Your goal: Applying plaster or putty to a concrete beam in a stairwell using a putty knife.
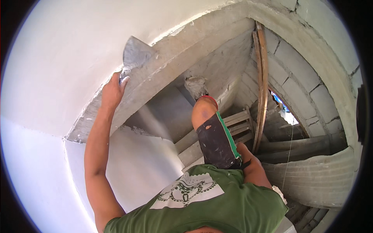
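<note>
My left hand (113,91) is raised to the upper left, its fingers closed round the handle of a putty knife (136,53). The knife's broad, grey-smeared blade lies along the boundary between the white wall (81,42) and the rough grey concrete ledge (167,54). My right arm (254,169) bends beside my dark shorts (217,143); the fingers of that hand do not show. Past my bent knee is a grey, crusted object (196,86) with a red edge near it; its kind is unclear.
An upright wooden plank (261,85) stands beside a concrete block wall (297,93). Wooden slats (237,122) lie lower down behind my leg. A curved corrugated sheet (311,180) is at the right, with a thin string (289,151) in front.
</note>
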